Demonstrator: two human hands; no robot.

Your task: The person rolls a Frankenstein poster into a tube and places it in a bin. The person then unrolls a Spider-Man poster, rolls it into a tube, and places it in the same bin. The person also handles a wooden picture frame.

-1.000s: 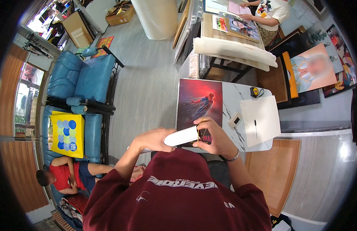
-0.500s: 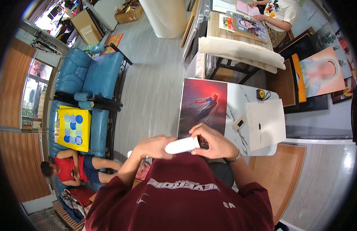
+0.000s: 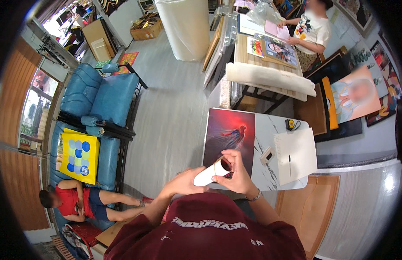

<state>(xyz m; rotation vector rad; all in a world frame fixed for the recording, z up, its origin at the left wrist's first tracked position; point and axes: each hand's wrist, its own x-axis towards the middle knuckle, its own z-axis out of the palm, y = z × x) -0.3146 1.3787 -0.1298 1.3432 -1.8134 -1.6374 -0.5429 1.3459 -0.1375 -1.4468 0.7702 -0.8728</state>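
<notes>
Your two hands point(image 3: 185, 182) point(image 3: 236, 174), one white roll point(image 3: 205, 176), one red poster point(image 3: 231, 123), one yellow tape measure point(image 3: 290, 125), one pen point(image 3: 289, 158), two other people point(image 3: 71, 199) point(image 3: 312, 32)

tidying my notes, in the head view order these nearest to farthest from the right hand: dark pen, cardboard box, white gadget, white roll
1. White roll, touched by the right hand
2. White gadget, right, on the table
3. Dark pen, further right, on paper
4. Cardboard box, well ahead, left
</notes>
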